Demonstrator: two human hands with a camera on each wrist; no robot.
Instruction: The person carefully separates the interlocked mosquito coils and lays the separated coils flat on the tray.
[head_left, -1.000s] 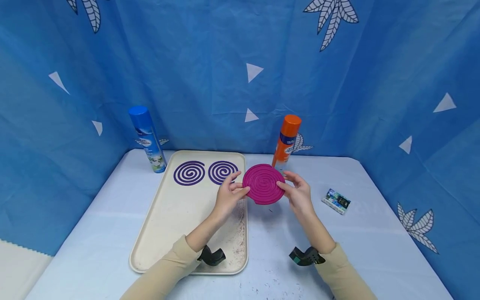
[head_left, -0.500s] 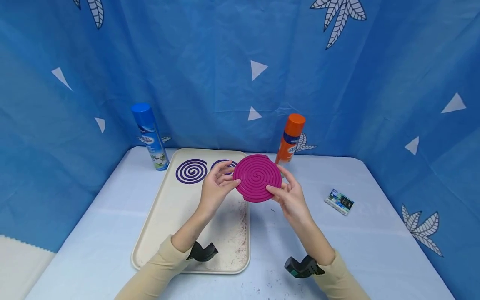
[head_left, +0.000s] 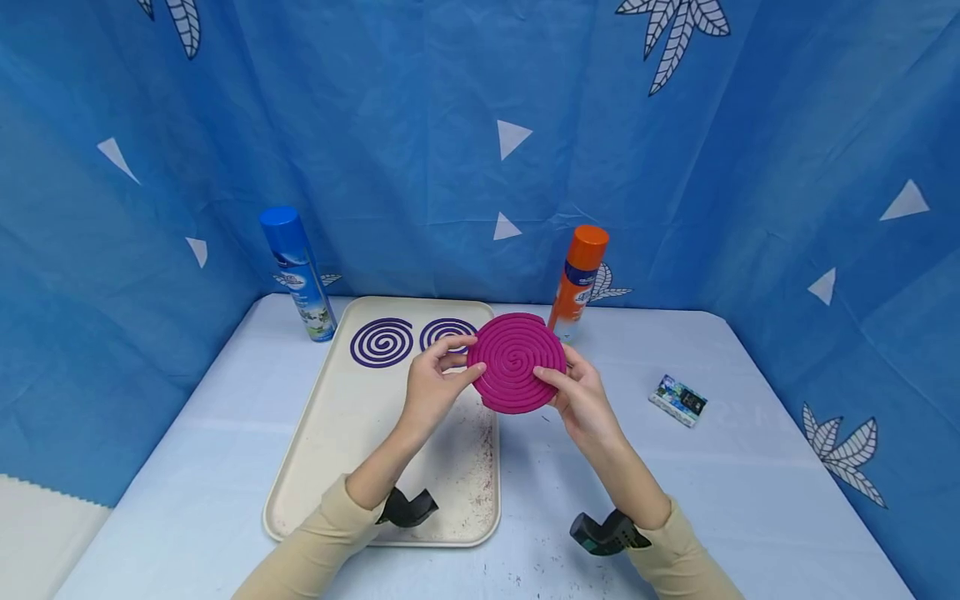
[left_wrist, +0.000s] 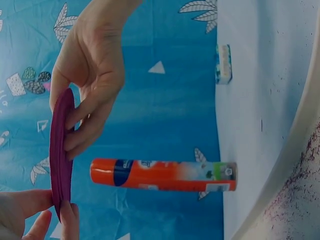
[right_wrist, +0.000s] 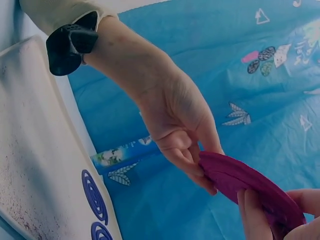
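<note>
Nearest the person, two beige sleeves [head_left: 330, 533] come in over the near edge of the surface [head_left: 712, 500], each wrist wearing a black camera mount [head_left: 607, 533]. The left hand [head_left: 431, 387] pinches the left rim of a magenta coil [head_left: 517, 362], thumb on the face and fingers curled behind it. The right hand [head_left: 581, 400] pinches the right rim the same way, thumb on the front. The coil is held between them, off the surface and tilted up toward the person, above the right edge of a cream tray [head_left: 330, 450]. The left wrist view shows the coil edge-on, with fingertips [left_wrist: 75, 142] of the right hand pressed to both faces.

The tray lies left of centre, with reddish crumbs scattered in its near right part. Two purple coils [head_left: 381, 342] lie flat side by side at its far end; the right one [head_left: 444, 332] is partly hidden by the left hand.

Toward the right edge of the surface lies a small box [head_left: 677, 401]. At the far edge, an orange can [head_left: 577, 279] stands upright just behind the magenta coil, and a blue can [head_left: 297, 275] stands by the tray's far left corner. A blue cloth [head_left: 480, 125] with white leaves and triangles hangs behind.
</note>
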